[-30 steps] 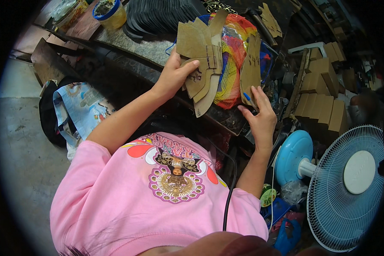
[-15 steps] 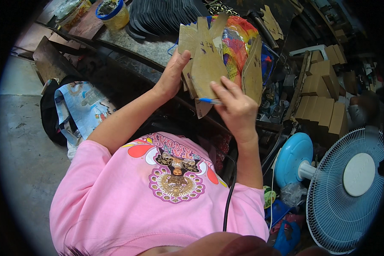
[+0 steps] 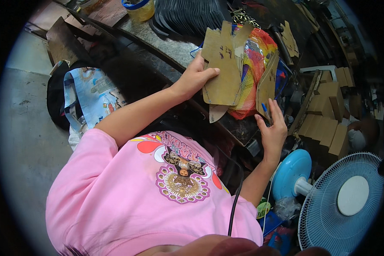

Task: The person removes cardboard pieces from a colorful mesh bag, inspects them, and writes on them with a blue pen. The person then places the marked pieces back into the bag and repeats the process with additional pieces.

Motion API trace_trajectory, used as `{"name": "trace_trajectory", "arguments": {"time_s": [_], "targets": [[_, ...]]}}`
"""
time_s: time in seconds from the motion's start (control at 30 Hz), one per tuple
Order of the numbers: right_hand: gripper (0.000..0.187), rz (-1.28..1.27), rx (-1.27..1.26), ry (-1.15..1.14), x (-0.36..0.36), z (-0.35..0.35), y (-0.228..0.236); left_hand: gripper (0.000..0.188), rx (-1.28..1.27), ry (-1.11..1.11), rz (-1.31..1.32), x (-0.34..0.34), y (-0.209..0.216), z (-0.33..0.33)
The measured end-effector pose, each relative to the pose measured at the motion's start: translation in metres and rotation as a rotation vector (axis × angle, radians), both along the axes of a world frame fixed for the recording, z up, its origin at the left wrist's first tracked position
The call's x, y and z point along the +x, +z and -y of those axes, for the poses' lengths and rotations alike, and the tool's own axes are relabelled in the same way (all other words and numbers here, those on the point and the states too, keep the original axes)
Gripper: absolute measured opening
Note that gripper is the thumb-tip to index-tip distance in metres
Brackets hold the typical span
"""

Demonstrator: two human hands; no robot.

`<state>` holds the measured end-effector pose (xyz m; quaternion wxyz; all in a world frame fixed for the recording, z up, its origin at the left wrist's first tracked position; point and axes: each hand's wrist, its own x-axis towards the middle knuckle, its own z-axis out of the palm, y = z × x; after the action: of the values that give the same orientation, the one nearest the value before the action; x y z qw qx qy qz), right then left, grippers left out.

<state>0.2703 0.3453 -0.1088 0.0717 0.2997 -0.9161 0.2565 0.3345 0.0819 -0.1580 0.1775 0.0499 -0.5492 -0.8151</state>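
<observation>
My left hand (image 3: pixel 195 80) grips several flat brown cardboard templates (image 3: pixel 223 83) by their left edge, with the thumb lying across the top one. Small dark pen marks show on that template. Just to the right lies a red and yellow mesh bag (image 3: pixel 245 100), partly covered by the templates. My right hand (image 3: pixel 274 133) has a blue-ended pen (image 3: pixel 265 110) tucked between thumb and fingers. Its fingertips are at the lower end of a second group of cardboard pieces (image 3: pixel 266 83), which leans against the bag's right side; whether they grip these pieces I cannot tell.
Black curved pieces (image 3: pixel 192 19) stand in a row at the back of the workbench, beside a blue-rimmed tub (image 3: pixel 139 9). To the right are stacked brown boxes (image 3: pixel 324 128) and a blue-and-white fan (image 3: pixel 341 200). A printed light-blue bag (image 3: pixel 91 91) hangs at the left.
My right hand has moved from the left-hand templates down and right to the other cardboard pieces. The left thumb now presses on the templates. The view has shifted slightly.
</observation>
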Motion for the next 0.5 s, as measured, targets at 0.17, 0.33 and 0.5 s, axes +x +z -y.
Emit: {"name": "trace_trajectory", "arguments": {"time_s": [0.17,0.33,0.5], "targets": [[0.05,0.033,-0.069,-0.014,-0.001,-0.002,-0.011,0.058,-0.031,0.004,-0.034,0.0,0.0,-0.002],[0.045,0.093,-0.272,0.058,0.001,-0.003,-0.016,0.062,-0.028,-0.029,-0.004,0.0,0.0,0.0],[0.046,-0.016,-0.293,0.148,0.004,0.004,-0.019,0.062,-0.029,-0.019,0.034,0.001,0.001,-0.001]]}}
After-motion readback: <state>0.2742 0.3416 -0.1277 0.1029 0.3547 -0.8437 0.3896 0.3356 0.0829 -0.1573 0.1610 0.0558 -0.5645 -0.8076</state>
